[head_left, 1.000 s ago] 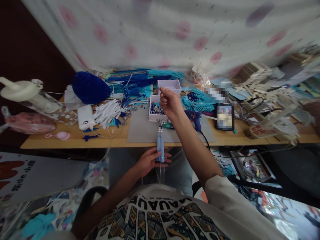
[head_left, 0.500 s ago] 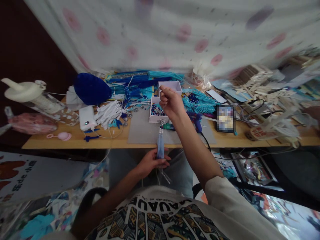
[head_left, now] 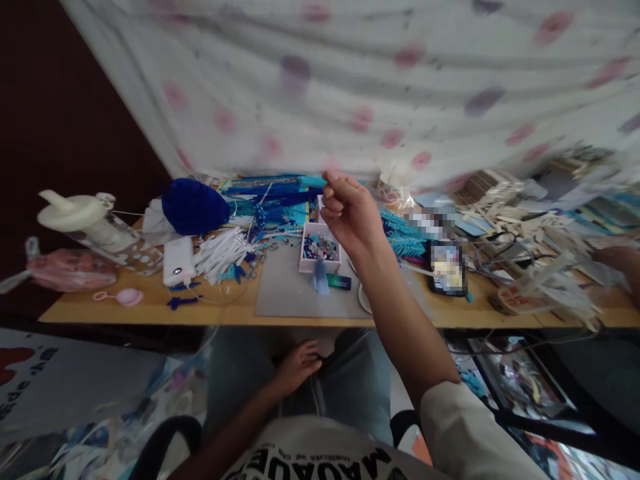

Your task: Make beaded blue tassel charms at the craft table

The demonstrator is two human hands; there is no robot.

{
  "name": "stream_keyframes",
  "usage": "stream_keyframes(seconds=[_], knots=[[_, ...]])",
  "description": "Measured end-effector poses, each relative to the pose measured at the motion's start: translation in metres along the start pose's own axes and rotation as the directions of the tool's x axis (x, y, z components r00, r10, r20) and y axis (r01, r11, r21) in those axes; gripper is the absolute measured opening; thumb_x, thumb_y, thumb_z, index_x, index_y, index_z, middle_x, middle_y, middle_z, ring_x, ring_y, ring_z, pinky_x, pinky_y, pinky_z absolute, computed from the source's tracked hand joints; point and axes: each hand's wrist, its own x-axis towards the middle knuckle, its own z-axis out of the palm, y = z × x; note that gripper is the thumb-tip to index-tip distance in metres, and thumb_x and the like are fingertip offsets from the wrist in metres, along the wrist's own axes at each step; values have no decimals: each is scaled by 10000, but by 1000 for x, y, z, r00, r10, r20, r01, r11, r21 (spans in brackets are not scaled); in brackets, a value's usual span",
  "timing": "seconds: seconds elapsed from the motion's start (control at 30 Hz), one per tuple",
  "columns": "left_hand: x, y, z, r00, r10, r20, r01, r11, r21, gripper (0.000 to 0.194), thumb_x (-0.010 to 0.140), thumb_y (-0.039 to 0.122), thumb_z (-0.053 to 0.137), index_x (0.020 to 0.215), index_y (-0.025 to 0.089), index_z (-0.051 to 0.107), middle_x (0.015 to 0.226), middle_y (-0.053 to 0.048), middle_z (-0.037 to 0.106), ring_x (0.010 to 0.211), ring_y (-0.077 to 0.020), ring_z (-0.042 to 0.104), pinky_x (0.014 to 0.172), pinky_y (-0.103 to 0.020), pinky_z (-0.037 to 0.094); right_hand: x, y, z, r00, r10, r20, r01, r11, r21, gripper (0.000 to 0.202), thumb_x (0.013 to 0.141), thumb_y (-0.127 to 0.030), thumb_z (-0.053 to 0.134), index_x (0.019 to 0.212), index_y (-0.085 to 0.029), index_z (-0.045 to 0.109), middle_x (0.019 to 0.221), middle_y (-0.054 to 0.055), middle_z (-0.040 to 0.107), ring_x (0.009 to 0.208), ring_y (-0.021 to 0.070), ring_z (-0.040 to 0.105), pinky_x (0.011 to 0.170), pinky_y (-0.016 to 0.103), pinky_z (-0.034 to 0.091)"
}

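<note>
Perhaps the right hand (head_left: 353, 212), fingers pressed together around nothing discernible, risked spilling the box (head_left: 306, 265) by jerking the tassel (head_left: 321, 279), the left hand (head_left: 299, 364) loosely spread

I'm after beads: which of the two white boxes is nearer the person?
The front box, with beads inside; the rear box is mostly hidden by the right hand.
</note>
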Motion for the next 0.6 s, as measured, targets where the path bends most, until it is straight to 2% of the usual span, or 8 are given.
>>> stream_keyframes(seconds=[0.1,0.2,0.33,0.4,0.43,0.47,0.57,0.6], knots=[[-10,-6,-14,990,102,-95,-81,975,205,499,698,338,826,1168,217,711,1340,-163,647,1308,-368,533,1177,-523,285,1,-13,11,999,-25,43,26,999,-26,118,925,-210,665,810,-194,644,647,-58,509,480,34,354,430,189,261],[-31,9,-27,990,135,-45,-111,932,346,416,776,322,746,1188,265,730,1351,-120,652,1334,-362,517,1192,-504,267,5,-26,20,996,-45,76,50,997,-61,132,939,-236,656,816,-192,636,660,-60,518,477,23,359,435,180,258],[-63,74,-29,982,157,105,-188,753,630,355,860,312,631,1192,244,738,1240,-112,719,1175,-335,644,1078,-489,430,10,-40,28,988,-62,138,77,992,-101,126,920,-329,697,914,-212,649,676,-63,547,475,27,394,420,185,270],[-72,118,-26,951,298,75,-272,700,660,344,937,369,541,1186,236,737,1157,-92,753,1034,-277,704,971,-418,517,12,-44,31,982,-67,174,87,990,-111,167,896,-358,728,956,-221,656,673,-65,553,470,32,406,410,196,279],[-72,140,-24,910,412,37,-336,686,645,335,956,384,521,1155,233,745,1114,-83,765,997,-249,713,948,-380,531,12,-46,32,981,-67,184,89,989,-114,175,890,-361,734,963,-221,658,669,-65,552,470,34,411,409,201,285],[-70,161,-23,837,546,-37,-404,662,631,319,964,379,521,1139,227,742,1092,-79,768,987,-231,713,937,-353,536,11,-47,34,980,-65,187,88,989,-118,171,890,-359,733,961,-221,661,663,-65,548,472,37,417,410,205,290],[-48,211,-18,528,835,-152,-623,503,599,315,938,339,590,1210,206,678,1258,-102,696,1159,-232,650,1017,-358,501,9,-49,39,983,-61,173,84,988,-129,135,895,-334,723,937,-220,667,651,-64,540,478,46,420,420,211,300],[-37,223,-15,496,857,-138,-671,479,566,377,921,340,624,1274,207,637,1328,-107,656,1232,-239,610,1063,-376,473,9,-50,40,984,-62,167,84,988,-131,122,896,-325,720,928,-219,667,652,-62,541,480,47,419,423,213,303]])
